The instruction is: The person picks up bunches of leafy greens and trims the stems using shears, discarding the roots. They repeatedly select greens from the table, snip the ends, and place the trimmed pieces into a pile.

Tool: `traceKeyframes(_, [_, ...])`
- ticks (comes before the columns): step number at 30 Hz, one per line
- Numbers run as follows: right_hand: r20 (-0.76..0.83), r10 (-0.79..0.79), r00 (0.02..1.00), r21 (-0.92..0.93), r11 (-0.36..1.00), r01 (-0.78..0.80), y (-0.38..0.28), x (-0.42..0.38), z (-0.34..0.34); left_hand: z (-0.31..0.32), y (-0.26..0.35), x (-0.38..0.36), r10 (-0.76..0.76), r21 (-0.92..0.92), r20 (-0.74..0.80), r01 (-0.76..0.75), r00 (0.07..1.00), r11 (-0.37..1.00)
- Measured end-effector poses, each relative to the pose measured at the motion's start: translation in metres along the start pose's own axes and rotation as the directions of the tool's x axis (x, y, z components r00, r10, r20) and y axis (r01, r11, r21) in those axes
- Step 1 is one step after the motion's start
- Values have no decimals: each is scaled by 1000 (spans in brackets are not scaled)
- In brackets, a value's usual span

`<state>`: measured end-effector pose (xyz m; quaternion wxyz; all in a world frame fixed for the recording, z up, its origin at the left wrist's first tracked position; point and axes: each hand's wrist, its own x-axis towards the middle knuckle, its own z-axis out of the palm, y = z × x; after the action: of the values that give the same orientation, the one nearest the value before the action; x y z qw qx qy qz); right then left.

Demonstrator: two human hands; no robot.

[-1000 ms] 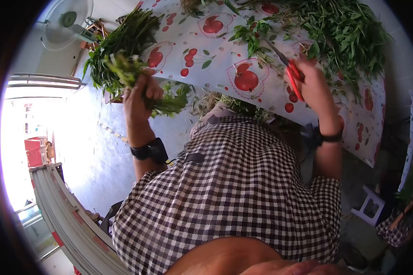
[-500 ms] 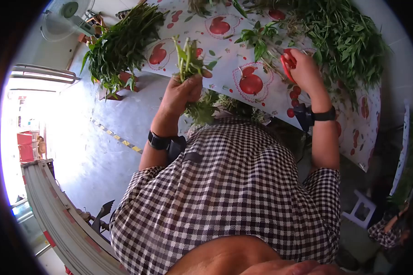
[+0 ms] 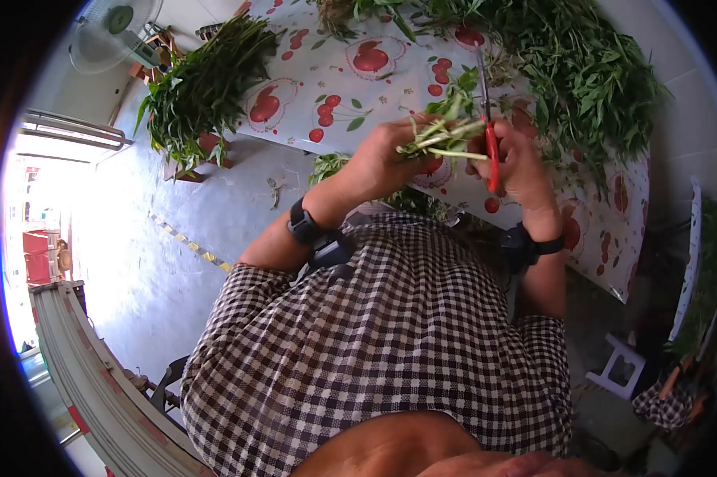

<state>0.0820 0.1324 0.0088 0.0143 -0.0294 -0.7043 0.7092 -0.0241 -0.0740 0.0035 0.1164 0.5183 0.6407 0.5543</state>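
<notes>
My left hand (image 3: 382, 163) is wrapped round a bunch of leafy green stems (image 3: 444, 139), in front of my chest at the table's near edge. The pale stem ends point right, reaching to my right hand (image 3: 519, 167). That hand is closed on red-handled scissors (image 3: 493, 159), whose blades point away from me over the tablecloth. In this view the scissors overlap the stem ends. Part of the fingers on both hands is hidden by the stems and the handles.
A fruit-patterned cloth (image 3: 295, 87) covers the table. Leafy greens lie in a large heap (image 3: 589, 79) at the right and a long bundle (image 3: 203, 87) at the left end. A fan (image 3: 120, 20) stands far left, a plastic stool (image 3: 617, 366) at lower right.
My left hand has moved right with the stems, which have swung from upright to pointing right. My right hand has come lower and slightly left with the scissors; both hands now meet.
</notes>
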Motion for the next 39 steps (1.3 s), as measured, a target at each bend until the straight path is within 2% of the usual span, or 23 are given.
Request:
traceKeyframes(2, [97,21,995,78,997,-29,6,-3,0,3,-5,0,-83,-2,111,84,990,996])
traceKeyframes(3, [66,22,998,157,987,-33,11,-7,1,5,-9,-1,11,94,133,-23,991,995])
traceKeyframes(5, [3,30,1000,310,950,-30,22,-11,3,7,-11,-3,-103,50,113,98,988,994])
traceKeyframes(6, [-26,33,999,324,946,-23,21,-12,1,9,-11,-4,-161,27,107,159,981,987])
traceKeyframes(7, [-55,36,998,338,941,-16,18,-13,-2,10,-9,-5,-300,-52,68,304,951,951])
traceKeyframes(9, [-143,22,989,345,938,29,19,-19,-9,14,-7,-6,-564,-220,24,555,825,802])
traceKeyframes(11, [-256,-11,967,326,940,96,23,-30,-19,12,-15,-5,-532,-239,-65,504,845,830])
traceKeyframes(14, [-346,-147,927,99,976,191,21,-55,-18,11,-21,-1,-513,-329,-159,445,843,833])
traceKeyframes(18, [-122,-112,986,56,991,120,22,-88,-18,7,-20,-1,-546,-393,-188,447,816,804])
traceKeyframes(19, [-107,-34,994,58,997,41,27,-94,-11,7,-20,-1,-560,-425,-179,450,809,786])
traceKeyframes(23, [92,98,991,29,994,-101,30,-94,9,13,-25,-2,-530,-393,-151,441,835,807])
traceKeyframes(26, [62,112,992,58,992,-116,27,-89,15,13,-21,-2,-524,-401,-124,440,843,803])
traceKeyframes(29, [82,106,991,-47,994,-102,36,-84,12,15,-23,-7,-503,-371,-123,431,855,823])
traceKeyframes(32, [-16,180,984,49,983,-179,32,-78,19,16,-20,-9,-469,-300,-118,419,875,857])
traceKeyframes(34, [-19,163,986,68,984,-162,28,-78,20,15,-17,-9,-459,-272,-104,418,882,867])
traceKeyframes(37, [-66,171,983,196,968,-156,36,-81,22,18,-20,-12,-470,-407,-53,411,881,816])
traceKeyframes(39, [-114,193,975,288,945,-153,35,-83,23,16,-21,-14,-472,-354,-56,425,880,833])
